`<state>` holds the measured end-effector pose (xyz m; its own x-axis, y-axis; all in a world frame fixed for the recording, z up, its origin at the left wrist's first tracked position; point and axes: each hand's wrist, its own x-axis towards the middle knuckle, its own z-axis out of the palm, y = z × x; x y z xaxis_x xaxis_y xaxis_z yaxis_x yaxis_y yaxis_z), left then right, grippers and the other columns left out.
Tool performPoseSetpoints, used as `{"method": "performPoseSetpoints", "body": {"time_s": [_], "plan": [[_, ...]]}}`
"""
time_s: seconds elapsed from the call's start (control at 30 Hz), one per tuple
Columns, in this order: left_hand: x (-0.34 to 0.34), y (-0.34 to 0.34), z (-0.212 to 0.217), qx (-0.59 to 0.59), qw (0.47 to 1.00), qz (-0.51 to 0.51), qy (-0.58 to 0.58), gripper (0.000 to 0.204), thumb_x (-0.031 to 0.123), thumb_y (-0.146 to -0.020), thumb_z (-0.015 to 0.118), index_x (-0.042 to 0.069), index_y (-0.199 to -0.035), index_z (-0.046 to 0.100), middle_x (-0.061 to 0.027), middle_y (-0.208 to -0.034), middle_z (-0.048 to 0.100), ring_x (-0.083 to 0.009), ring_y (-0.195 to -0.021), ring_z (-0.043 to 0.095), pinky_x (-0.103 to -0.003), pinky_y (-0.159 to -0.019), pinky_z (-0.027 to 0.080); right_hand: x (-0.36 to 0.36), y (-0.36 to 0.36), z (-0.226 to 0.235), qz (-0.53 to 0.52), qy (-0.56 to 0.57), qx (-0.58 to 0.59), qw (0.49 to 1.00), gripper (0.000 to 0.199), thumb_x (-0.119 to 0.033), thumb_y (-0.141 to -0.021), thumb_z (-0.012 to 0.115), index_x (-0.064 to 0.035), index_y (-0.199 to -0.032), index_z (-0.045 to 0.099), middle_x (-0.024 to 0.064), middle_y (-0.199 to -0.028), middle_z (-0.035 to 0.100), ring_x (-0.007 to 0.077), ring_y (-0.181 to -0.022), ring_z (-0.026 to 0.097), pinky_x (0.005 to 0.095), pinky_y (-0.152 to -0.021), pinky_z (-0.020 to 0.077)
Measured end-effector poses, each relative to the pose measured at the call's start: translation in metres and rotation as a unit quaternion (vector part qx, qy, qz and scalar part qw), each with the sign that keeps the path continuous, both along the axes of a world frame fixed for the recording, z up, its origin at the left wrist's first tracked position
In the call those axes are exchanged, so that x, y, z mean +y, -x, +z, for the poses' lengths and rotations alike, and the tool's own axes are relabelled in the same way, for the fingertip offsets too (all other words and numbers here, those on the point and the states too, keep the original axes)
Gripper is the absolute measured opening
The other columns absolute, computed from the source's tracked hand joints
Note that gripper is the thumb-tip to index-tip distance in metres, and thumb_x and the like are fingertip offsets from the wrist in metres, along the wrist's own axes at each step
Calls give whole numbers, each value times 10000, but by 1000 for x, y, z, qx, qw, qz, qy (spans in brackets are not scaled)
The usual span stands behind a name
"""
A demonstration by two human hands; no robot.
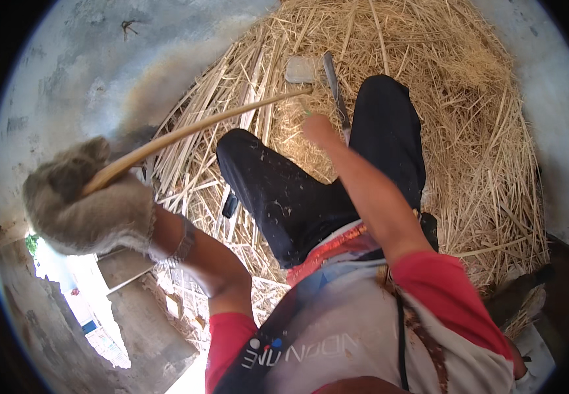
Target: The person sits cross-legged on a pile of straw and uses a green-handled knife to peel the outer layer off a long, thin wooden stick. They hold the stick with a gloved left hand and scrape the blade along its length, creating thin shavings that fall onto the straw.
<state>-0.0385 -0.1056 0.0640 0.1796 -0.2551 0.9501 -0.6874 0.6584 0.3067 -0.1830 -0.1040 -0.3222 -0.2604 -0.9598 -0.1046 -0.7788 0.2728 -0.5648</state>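
My left hand (91, 200), in a thick grey-brown cloth glove, is raised at the left and closed round the thick end of a long pale wooden stick (199, 125). The stick slants up to the right, and its thin tip ends just above my right hand. Between my knees, my bare right hand (320, 129) is closed. A small green bit shows at its fingers; what they hold is too small to make out. Just right of that hand stands a long dark blade (335, 88), its lower end partly hidden behind my forearm.
Shavings and split strips (468, 131) are heaped ahead and to the right. A flat grey block (302, 69) lies beside the blade's upper end. My bent knees in dark trousers (284, 197) flank the work area. A stained wall (120, 72) rises at the left, above a bright opening (87, 295).
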Motion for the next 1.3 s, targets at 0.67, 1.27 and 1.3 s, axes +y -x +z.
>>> {"method": "performPoseSetpoints", "body": {"time_s": [0.67,1.27,1.3], "plan": [[-20,-37,-2,33,953,-300,-40,123,107,-592,494,65,-477,481,-91,-465,463,-221,-365,492,-377,-406,522,29,-10,107,1,107,-151,983,217,-219,-999,522,-4,-981,545,257,-631,596,460,-599,609,548,-560,457],[-19,-54,-20,123,965,-227,-35,217,119,-758,432,88,-543,441,-54,-478,427,-136,-349,456,-289,-338,491,39,-2,36,-110,29,-184,976,231,-204,-1020,492,9,-1043,579,243,-665,604,392,-595,615,482,-583,466],[-18,-49,-15,130,969,-207,-36,213,122,-754,431,83,-546,450,-54,-479,431,-139,-353,465,-294,-346,500,45,-2,58,-82,56,-211,972,241,-212,-1019,500,18,-1021,575,247,-642,591,399,-580,609,489,-573,454]]}}
